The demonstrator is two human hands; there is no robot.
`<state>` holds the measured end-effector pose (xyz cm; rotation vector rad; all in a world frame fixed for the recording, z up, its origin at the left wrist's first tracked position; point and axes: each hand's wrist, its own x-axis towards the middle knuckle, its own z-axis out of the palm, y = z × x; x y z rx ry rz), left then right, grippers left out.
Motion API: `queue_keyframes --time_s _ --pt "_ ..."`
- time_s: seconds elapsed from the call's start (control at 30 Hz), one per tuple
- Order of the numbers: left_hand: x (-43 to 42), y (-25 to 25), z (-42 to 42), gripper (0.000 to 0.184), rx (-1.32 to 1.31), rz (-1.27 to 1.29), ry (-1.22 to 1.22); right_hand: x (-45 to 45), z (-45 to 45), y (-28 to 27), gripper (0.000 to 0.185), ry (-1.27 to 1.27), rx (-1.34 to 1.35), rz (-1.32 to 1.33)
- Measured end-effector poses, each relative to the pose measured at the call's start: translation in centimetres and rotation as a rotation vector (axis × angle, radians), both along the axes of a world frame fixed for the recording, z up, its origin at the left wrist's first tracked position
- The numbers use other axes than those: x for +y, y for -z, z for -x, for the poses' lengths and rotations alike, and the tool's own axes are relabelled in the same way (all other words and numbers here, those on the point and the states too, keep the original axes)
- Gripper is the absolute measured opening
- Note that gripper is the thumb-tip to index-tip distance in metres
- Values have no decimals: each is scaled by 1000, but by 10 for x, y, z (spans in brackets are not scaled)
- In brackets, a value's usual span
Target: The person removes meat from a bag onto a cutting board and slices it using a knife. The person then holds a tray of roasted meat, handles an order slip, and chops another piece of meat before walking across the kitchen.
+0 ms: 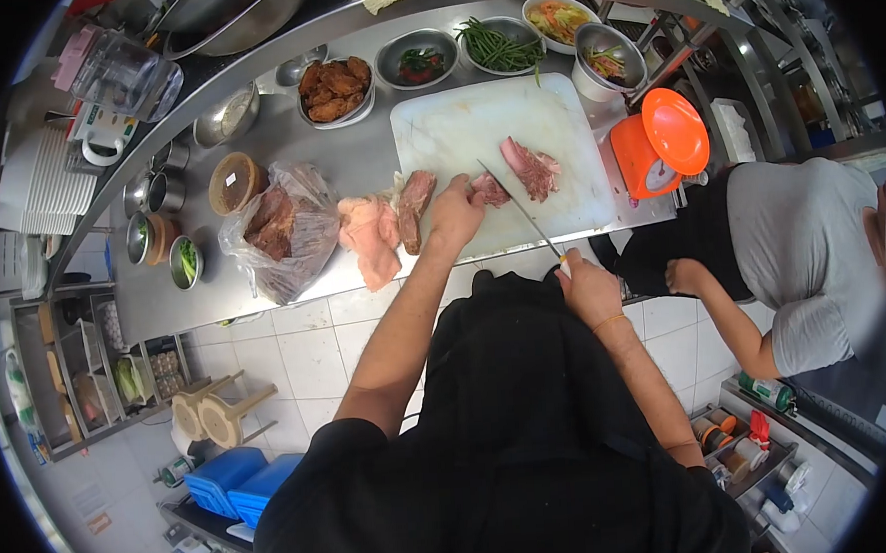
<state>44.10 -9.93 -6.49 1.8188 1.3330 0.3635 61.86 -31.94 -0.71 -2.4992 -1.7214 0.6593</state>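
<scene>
In my right hand (592,289) is a kitchen knife (528,215), its blade pointing away and to the left across the white cutting board (445,126). The blade lies along the right side of a small piece of raw meat (490,190). My left hand (456,213) grips that piece from the left with curled fingers. Right of the blade lies cut raw meat (532,170). A longer strip of meat (416,210) sits at the board's left edge, beside a pale pink cloth-like piece (369,235). Farther left, an open plastic bag (300,254) holds a big chunk of meat (272,225).
Behind the board stand bowls of fried meat (334,90), green beans (499,46) and sliced vegetables (558,18). An orange scale (642,156) stands to the right. Close by on the right is a person in a grey shirt (801,228). A metal shelf edge (370,22) runs overhead.
</scene>
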Motion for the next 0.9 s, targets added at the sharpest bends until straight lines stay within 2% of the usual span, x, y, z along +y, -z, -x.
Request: queue_keyframes --time_s 0.07,0.17,0.27,0.37,0.5,0.67,0.9 --pt "2 23 -5 53 -68 -63 -19 0 3 -2 34 -33 -5 -5" --pt "0 25 -8 51 -90 -46 -54 3 4 -9 33 -49 0 16" --pt "-5 7 -7 51 -19 -4 -33 2 1 -11 33 -48 9 42" --pt "-10 -5 -2 48 -5 -118 -36 5 -1 -14 34 -30 24 35" --pt "-5 8 -6 38 -59 -148 -62 9 -13 -6 36 11 112 -36" --pt "-1 15 -37 22 -145 -111 -64 10 -35 1 38 84 174 -65" --pt "12 28 -103 20 -130 -228 -52 10 -51 2 39 121 72 -102"
